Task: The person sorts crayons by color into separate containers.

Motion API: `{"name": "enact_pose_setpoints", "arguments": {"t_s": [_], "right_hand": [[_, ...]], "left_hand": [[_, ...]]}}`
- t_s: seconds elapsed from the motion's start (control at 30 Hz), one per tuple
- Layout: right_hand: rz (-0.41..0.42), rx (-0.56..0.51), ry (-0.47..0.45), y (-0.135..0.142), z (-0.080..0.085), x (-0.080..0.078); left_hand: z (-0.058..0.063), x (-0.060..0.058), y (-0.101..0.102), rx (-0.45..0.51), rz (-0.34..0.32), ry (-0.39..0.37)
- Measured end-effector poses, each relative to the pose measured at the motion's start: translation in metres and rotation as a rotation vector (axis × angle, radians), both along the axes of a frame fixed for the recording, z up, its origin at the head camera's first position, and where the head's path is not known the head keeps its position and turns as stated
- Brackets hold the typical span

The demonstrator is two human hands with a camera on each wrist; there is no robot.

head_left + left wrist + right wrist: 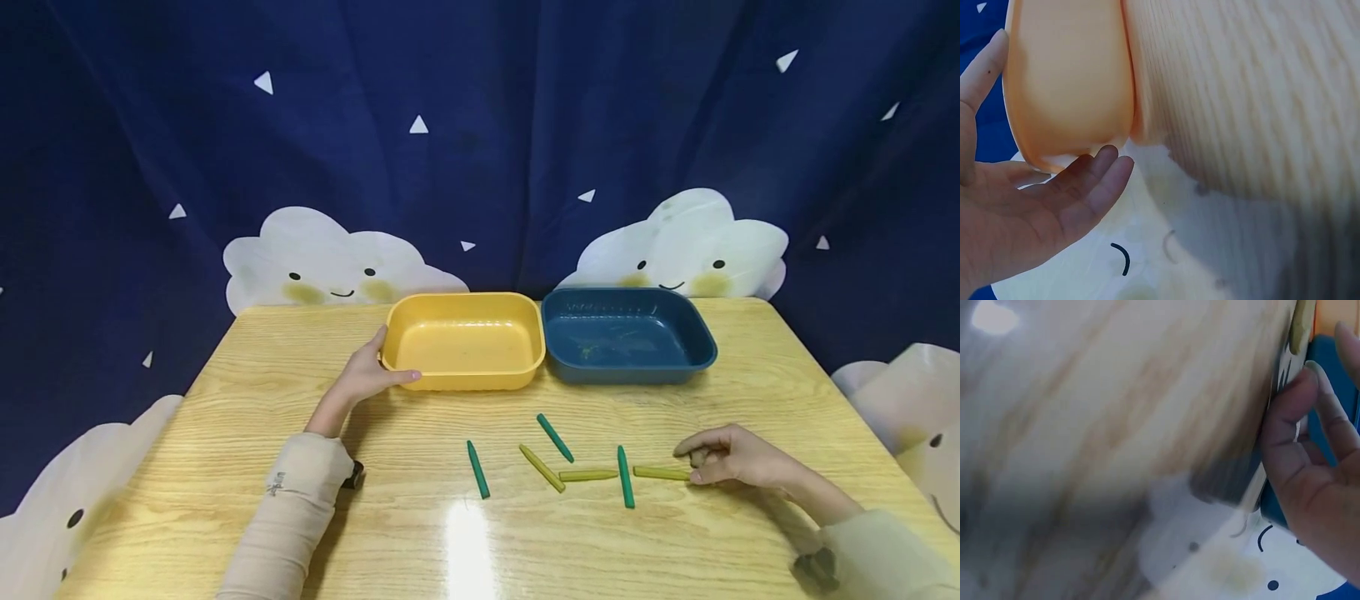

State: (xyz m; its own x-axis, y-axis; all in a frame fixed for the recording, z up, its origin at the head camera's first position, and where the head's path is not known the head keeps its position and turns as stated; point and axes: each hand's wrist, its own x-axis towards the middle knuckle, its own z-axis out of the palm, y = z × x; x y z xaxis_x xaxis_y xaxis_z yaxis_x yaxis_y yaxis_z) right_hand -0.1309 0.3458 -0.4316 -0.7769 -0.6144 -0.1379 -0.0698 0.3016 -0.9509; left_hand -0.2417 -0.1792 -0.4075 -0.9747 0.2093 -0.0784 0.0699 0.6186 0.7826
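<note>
My left hand (365,372) holds the left end of a yellow plastic basin (463,382), thumb over the front rim and fingers along the outside. The left wrist view shows that hand's fingers (1105,169) bent loosely at the basin's end. At the right, my right hand (742,457) is low over the table, thumb at the right end of an olive-yellow crayon (656,472), index finger stretched out above it. In the right wrist view the crayon (1301,326) shows just beyond the fingertips. Whether they touch it is unclear.
Two more olive-yellow crayons (542,467) and three green crayons (477,469) lie scattered on the wooden table (390,533). A dark blue basin (630,374) stands beside the yellow one. Behind hangs a navy curtain (480,167) with white clouds.
</note>
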Motion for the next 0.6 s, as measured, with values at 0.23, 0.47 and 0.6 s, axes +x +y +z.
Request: {"name": "enact_pose_setpoints", "arguments": {"t_s": [0.23,0.47,0.6], "right_hand": [[-0.010,0.084,0.153,-0.010,-0.002,0.003],[-0.080,0.257,0.247,-0.017,-0.004,0.006],[-0.074,0.256,0.265,-0.015,-0.003,0.007]], "left_hand": [[0.002,0.001,-0.001,0.004,0.004,-0.016],[0.000,0.000,-0.001,-0.005,0.004,-0.004],[-0.001,-0.001,0.000,0.004,0.012,-0.006]]}}
